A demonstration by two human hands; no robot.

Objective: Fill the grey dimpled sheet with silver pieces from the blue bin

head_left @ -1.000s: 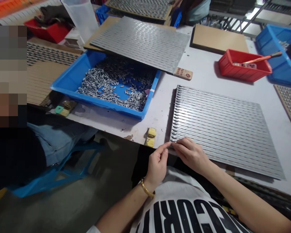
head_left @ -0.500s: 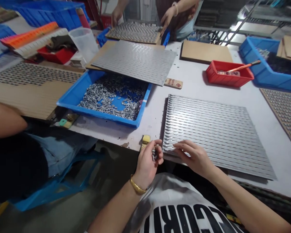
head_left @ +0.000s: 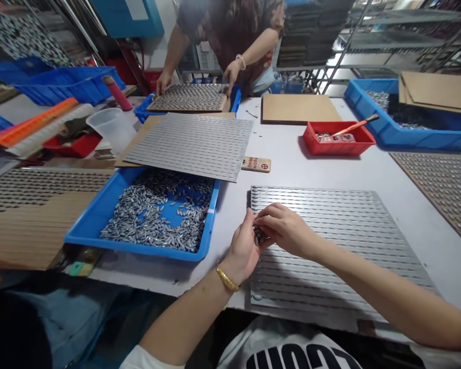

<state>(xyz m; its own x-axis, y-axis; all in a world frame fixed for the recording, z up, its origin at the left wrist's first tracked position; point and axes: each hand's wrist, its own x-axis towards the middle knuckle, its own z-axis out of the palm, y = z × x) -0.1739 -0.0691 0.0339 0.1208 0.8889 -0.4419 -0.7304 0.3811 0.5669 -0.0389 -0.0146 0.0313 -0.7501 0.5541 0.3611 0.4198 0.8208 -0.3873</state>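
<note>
My left hand [head_left: 244,245] is cupped over the near part of a ridged grey slotted sheet [head_left: 353,215] and shut on a small bunch of sunflower seeds [head_left: 258,236]. My right hand [head_left: 286,230] reaches across from the right, its fingertips at those seeds. I cannot tell if it grips any. Rows of grey seeds line the sheet's slots. To the left, a blue plastic tray [head_left: 138,253] holds a loose spread of the same seeds [head_left: 157,220].
Beyond the tray lies another slotted sheet [head_left: 188,146] on cardboard. A red bin [head_left: 338,146] holds an orange-handled brush. A co-worker's hands [head_left: 230,72] rest on a seed-filled board [head_left: 188,98] across the table. A blue tray [head_left: 407,138] stands back right, and a seated person's leg [head_left: 57,302] shows at lower left.
My left hand has left the sheet's near edge and now holds seeds over the sheet. My right fingers have come to those seeds. The view has tilted upward.
</note>
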